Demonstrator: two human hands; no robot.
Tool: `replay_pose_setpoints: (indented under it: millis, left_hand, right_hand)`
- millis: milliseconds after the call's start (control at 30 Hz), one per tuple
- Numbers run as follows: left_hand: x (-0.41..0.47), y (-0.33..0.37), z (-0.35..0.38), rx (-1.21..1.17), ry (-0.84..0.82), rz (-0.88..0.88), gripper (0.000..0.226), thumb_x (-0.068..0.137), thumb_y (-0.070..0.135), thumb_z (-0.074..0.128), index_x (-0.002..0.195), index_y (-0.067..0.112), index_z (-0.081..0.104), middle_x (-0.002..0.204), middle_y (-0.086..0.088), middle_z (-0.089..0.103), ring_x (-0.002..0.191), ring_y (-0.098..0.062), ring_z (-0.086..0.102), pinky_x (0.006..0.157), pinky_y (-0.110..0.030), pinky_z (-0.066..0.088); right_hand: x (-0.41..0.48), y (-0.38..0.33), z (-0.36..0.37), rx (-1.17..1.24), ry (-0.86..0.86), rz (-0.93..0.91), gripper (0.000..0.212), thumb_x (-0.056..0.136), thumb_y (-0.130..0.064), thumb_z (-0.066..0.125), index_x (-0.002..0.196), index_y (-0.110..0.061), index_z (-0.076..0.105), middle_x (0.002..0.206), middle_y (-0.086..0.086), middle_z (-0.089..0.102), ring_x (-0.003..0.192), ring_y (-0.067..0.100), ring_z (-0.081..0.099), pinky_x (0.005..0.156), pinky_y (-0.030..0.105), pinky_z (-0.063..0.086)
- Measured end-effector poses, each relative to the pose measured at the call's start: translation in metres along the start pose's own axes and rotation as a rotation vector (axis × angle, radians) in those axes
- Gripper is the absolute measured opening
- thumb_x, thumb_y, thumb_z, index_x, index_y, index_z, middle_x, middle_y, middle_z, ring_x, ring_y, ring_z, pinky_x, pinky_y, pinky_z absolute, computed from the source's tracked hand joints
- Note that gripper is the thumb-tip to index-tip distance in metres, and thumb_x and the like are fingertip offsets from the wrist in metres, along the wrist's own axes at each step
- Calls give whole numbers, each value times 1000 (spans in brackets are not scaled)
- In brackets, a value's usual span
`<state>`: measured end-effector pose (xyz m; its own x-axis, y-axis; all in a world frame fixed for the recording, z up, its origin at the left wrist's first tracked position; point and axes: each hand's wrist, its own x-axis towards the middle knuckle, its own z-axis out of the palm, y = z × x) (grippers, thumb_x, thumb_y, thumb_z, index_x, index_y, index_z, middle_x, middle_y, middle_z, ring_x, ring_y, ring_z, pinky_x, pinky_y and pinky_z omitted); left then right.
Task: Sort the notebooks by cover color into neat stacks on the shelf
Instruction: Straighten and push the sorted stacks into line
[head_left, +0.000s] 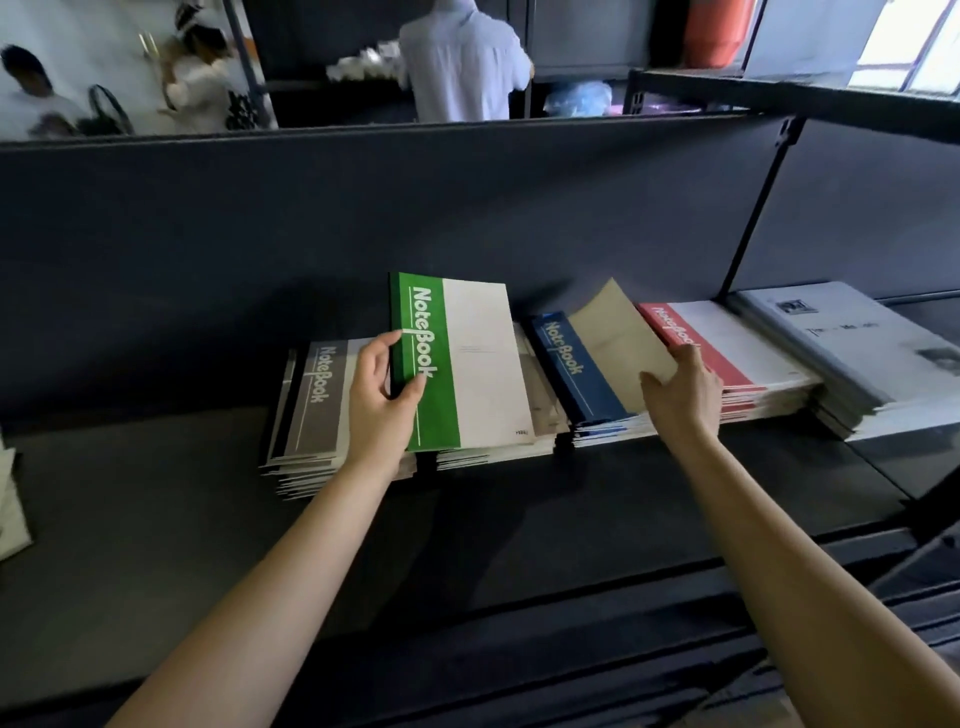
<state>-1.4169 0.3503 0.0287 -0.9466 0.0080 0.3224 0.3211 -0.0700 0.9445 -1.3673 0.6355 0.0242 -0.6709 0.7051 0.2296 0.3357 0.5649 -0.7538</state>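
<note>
Green "NoteBook" notebook (457, 364) | left hand (382, 400) grips spine | shelf (156, 509)

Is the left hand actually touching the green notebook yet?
Touching. The head view shows the left hand gripping the green notebook: thumb pressed on its green band, fingers curled round the spine edge. The right hand pinches a beige cover.

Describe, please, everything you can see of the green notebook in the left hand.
The green notebook is thin and paper-covered: a green band down its spine side carries white "NoteBook" lettering and a thin white line; the rest is off-white with faint ruling. The left hand pinches its spine edge, thumb on the green band. It is tilted, far end raised, over a pile between the grey stack and blue stack.
</note>
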Motion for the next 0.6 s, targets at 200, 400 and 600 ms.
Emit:
replay_pose_setpoints:
  millis: [200,400,600]
  left_hand:
    - [-7,0,-4,21,63,-5,38,86,-9,61,107,23,56,121,1,61,113,-3,58,91,-17,50]
    - [-7,2,-11,27,70,15,40,86,-7,62,102,29,56,123,0,61,119,-13,57,96,-24,50]
    - [-8,9,-3,16,79,43,40,85,-4,65,104,30,57,126,-1,60,124,-16,53,105,-39,45]
  right_hand:
    - [4,3,17,-185,35,21,49,86,-14,60,129,-7,38,132,19,48,125,37,39,101,47,31]
    - [-2,-18,23,-112,101,-238,49,87,-11,61,131,-4,41,139,18,39,129,36,37,107,36,28]
    - [-50,-84,41,409,-484,-247,69,88,-36,65,144,-18,30,124,-8,48,104,14,56,73,19,47]
